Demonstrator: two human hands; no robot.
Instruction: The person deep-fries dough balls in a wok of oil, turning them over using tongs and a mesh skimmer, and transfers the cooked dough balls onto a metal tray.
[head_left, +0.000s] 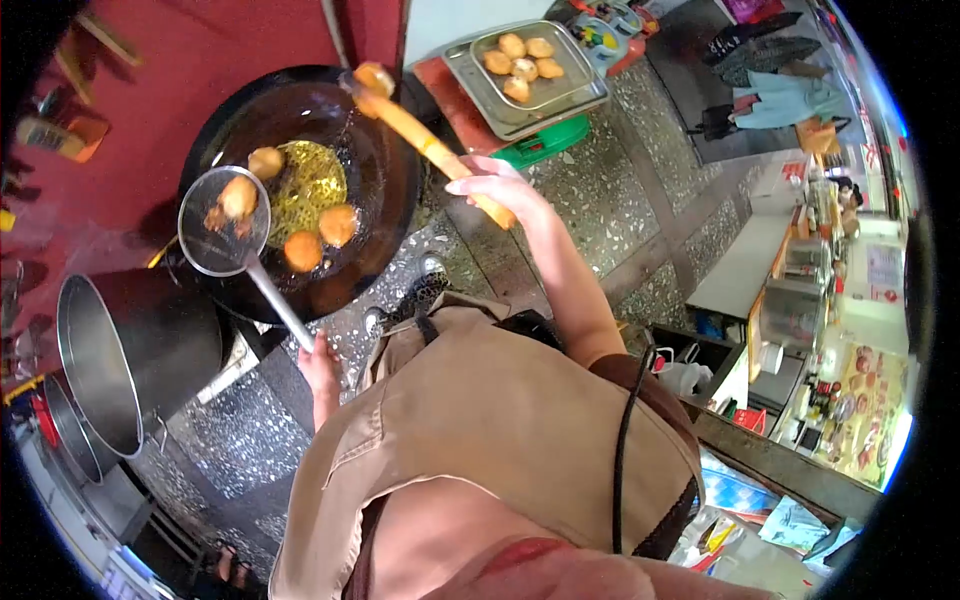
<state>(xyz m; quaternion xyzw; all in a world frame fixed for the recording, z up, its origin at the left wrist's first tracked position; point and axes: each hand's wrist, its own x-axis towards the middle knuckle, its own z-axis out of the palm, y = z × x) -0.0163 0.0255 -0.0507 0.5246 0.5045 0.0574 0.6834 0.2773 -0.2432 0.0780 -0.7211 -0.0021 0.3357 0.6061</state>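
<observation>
My left hand [320, 368] is closed on the metal handle of a round mesh skimmer [222, 265]. In its mesh, over the left side of a black wok [385, 215], lies a browned fried ball [238, 197] with darker bits. Golden oil [315, 180] pools in the wok, with several fried balls [338, 226] in or beside it. Wrapped by the fingers of my right hand [500, 190] is a wooden stick [425, 145], slanting over the wok's right rim. Another fried ball [374, 77] is at the stick's far end; how it is held there I cannot make out.
Beyond the wok on the right, several fried balls [523, 69] sit in a metal tray [590, 95] above a green base [545, 142]. A large metal pot [180, 330] stands left of the wok. A counter [735, 265] runs along the right.
</observation>
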